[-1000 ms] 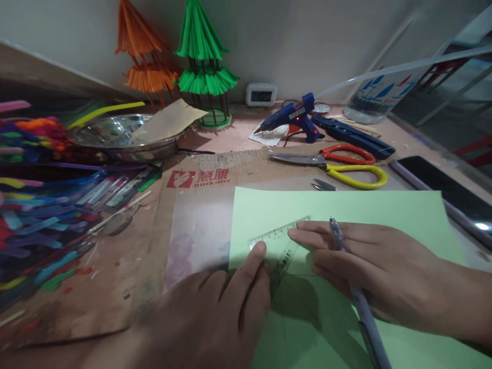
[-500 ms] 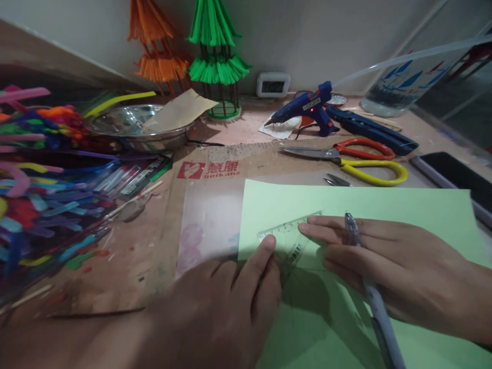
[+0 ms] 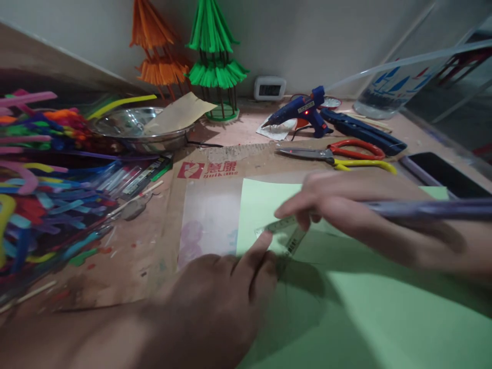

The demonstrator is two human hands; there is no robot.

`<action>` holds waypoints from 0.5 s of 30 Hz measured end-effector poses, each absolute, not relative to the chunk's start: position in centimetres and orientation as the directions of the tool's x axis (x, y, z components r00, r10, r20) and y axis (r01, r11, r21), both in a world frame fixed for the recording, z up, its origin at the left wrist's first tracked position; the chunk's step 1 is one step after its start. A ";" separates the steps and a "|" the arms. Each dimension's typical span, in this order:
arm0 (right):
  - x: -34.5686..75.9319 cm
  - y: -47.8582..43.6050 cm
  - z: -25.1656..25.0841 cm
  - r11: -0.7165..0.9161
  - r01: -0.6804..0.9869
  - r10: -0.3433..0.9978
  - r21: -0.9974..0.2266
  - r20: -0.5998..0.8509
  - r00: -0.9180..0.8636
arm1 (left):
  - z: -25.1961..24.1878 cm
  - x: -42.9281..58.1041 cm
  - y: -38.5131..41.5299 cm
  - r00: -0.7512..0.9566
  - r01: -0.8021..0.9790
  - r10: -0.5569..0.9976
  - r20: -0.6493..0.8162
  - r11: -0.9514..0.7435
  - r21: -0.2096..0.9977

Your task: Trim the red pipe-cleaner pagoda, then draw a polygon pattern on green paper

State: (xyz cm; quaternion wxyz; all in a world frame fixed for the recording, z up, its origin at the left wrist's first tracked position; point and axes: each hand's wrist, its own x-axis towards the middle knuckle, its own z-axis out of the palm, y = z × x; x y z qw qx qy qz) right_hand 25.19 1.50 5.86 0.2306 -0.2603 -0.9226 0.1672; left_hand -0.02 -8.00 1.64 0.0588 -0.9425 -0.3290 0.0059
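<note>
A small clear set square point(image 3: 282, 225) with scale marks lies on a sheet of light green paper point(image 3: 365, 328). The index fingertip of my left hand point(image 3: 226, 297) presses on its left corner, the other fingers bent beside it. My right hand point(image 3: 346, 210) is closed around a pen point(image 3: 426, 207), whose grey-purple barrel points out to the right. Its fingertips are over the right end of the set square's upper edge and hide the pen's tip. Faint lines show on the paper below the set square.
Scissors point(image 3: 357, 151), a phone point(image 3: 449, 171), a blue cutter point(image 3: 369, 133) and a blue glue gun point(image 3: 302, 113) lie behind the paper. Leftward are colourful fuzzy stems point(image 3: 46, 205) and a metal bowl point(image 3: 134, 123). Green point(image 3: 213, 31) and orange point(image 3: 151, 31) tiered models stand at the back.
My right hand has moved left and turned over the set square, its fingers now bent. The pen has swung from pointing down to lying nearly level. My left hand stays on the set square.
</note>
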 end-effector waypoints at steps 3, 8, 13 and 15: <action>22.0 3.1 6.4 0.649 0.347 0.602 -0.677 0.179 -0.778 | 1.5 -0.2 -8.3 0.776 0.627 0.630 0.032 -0.765 -0.146; 18.9 4.4 4.3 0.447 0.284 0.627 -0.848 0.071 -0.776 | 1.4 -0.1 -8.2 0.792 0.611 0.603 0.098 -0.779 -0.142; 19.0 4.2 2.4 0.421 0.210 0.650 -0.883 0.133 -0.748 | 1.4 -0.1 -8.1 0.793 0.609 0.599 0.108 -0.776 -0.163; 19.2 4.1 2.3 0.441 0.196 0.655 -0.876 0.165 -0.737 | 1.2 -0.1 -8.2 0.798 0.603 0.594 0.101 -0.781 -0.163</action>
